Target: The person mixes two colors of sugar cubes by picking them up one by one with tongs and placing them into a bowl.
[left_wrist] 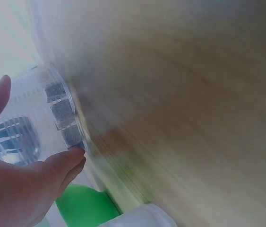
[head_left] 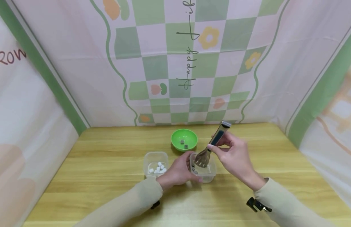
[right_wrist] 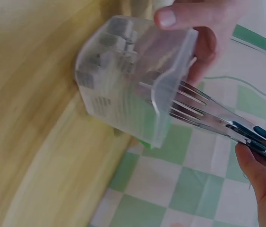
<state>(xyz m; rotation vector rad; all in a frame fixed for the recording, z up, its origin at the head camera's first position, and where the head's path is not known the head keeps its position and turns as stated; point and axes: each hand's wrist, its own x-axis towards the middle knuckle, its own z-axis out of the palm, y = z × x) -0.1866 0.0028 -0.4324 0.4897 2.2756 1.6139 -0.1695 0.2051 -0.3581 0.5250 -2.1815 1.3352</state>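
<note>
My left hand (head_left: 177, 171) grips a clear plastic container (head_left: 208, 179) from its left side, thumb at the near side and fingers at the far side. Several grey cubes (left_wrist: 63, 113) lie along its bottom in the left wrist view. Between the thumb and fingers of my right hand (head_left: 237, 159) is a pair of metal tongs (head_left: 217, 137) with dark grip inlays. Their slotted heads (head_left: 202, 159) point down into the container's opening. In the right wrist view the tines (right_wrist: 194, 111) enter past the rim; whether they pinch a cube I cannot tell.
Behind the container stands a green bowl (head_left: 189, 135) with two grey cubes (head_left: 186, 146) inside. To the left, partly behind my left wrist, a second clear container (head_left: 147, 158) holds several white cubes (head_left: 159, 166). A patterned cloth (head_left: 179, 69) hangs at the wooden table's (head_left: 107, 164) back edge.
</note>
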